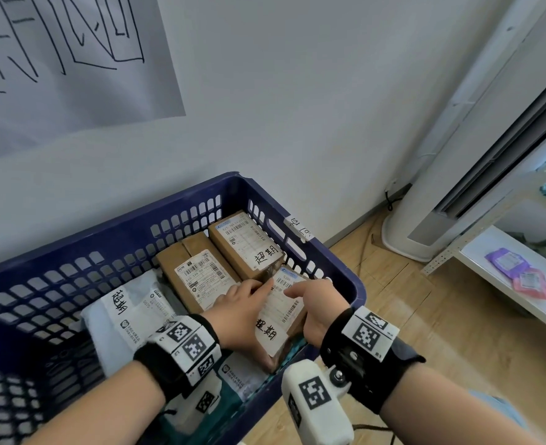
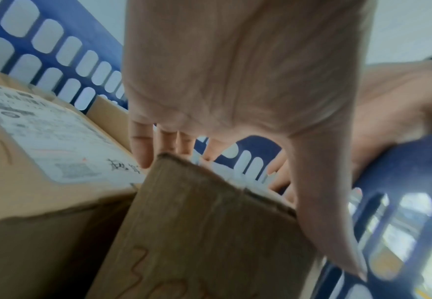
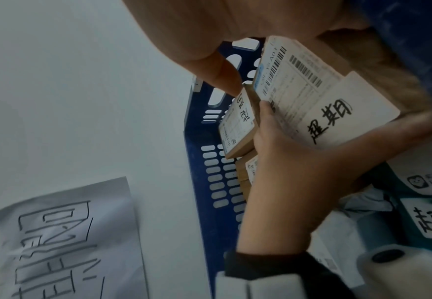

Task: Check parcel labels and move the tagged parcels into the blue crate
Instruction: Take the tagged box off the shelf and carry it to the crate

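Wall [image 1: 297, 91] w/ a big paper sheet [image 1: 56, 59] of hand-drawn characters fills the top of the head view; a white floor-standing unit [image 1: 442, 187] stands at right on wood floor [image 1: 393, 300].

Blue crate [image 1: 72, 261] sits below the wall, perforated sides, a taped handwritten strip on its right rim. Inside: a pale mailer bag [image 1: 120, 316] at left w/ a handwritten tag, two cardboard boxes further back – one [image 1: 197, 274] w/ a printed label, mid-crate, another [image 1: 246, 245] just beside it toward the far right corner, printed label plus handwritten tag.

White shelf [image 1: 506, 271] at right carries a purple pouch [image 1: 506, 261] and a pink pouch [image 1: 530, 282], touching each other.

Tagged parcel [image 1: 281, 313], a cardboard box w/ printed label and handwritten tag, is inside the crate's near right part, tilted, held between both hands, its far end by the second box.

Both forearms reach in from the bottom edge, wrists wearing black bands w/ marker squares.

Left hand [image 1: 236, 313]: palm against the parcel's left side, thumb across the label; left wrist view shows fingers [image 2: 143, 145] extended down past the box's far edge, thumb along its side. Grip: grasping the parcel.

Right hand [image 1: 316, 309]: on the parcel's right side by the crate wall, index finger laid over the label top. Right wrist view shows the thumb under the parcel's edge. Grip: grasping the parcel too.
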Demonstrator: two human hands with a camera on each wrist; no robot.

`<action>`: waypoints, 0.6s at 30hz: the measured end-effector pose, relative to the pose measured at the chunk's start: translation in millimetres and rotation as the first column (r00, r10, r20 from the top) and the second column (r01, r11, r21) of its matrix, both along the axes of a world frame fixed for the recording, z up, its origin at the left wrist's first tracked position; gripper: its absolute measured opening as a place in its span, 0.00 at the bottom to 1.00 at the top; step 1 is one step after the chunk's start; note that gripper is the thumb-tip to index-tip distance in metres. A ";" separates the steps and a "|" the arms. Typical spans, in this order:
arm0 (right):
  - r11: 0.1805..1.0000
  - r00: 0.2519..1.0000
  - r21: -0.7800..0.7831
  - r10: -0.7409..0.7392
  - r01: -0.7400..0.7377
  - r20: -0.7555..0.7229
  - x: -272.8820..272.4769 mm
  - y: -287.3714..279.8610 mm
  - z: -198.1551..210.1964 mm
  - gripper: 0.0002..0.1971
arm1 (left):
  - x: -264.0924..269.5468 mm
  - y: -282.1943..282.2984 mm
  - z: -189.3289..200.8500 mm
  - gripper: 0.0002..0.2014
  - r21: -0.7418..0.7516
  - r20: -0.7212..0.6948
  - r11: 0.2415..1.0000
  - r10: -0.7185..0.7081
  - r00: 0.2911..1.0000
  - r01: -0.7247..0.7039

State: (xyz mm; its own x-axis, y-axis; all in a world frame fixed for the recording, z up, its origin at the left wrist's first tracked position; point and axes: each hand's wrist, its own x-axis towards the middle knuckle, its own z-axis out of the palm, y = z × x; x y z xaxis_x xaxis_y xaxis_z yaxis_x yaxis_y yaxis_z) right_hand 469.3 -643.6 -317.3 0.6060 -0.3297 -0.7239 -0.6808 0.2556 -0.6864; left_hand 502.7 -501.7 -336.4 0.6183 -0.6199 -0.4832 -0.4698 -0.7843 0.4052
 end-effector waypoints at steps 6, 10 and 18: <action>0.920 0.976 -0.342 0.215 -0.191 0.034 -11.0 14.6 48.9 0.47 | 16.9 18.4 36.6 0.44 -0.283 -0.015 0.934 0.221 0.975 -0.216; 0.706 0.852 -0.608 0.516 -0.363 0.091 -12.3 21.0 65.5 0.37 | 25.2 30.5 57.2 0.34 -0.376 0.229 0.910 0.274 0.934 -0.174; 0.043 0.541 -0.900 0.811 -0.434 -0.223 2.3 36.6 106.0 0.28 | 35.1 55.6 96.2 0.33 -0.335 0.526 0.928 0.326 0.786 -0.161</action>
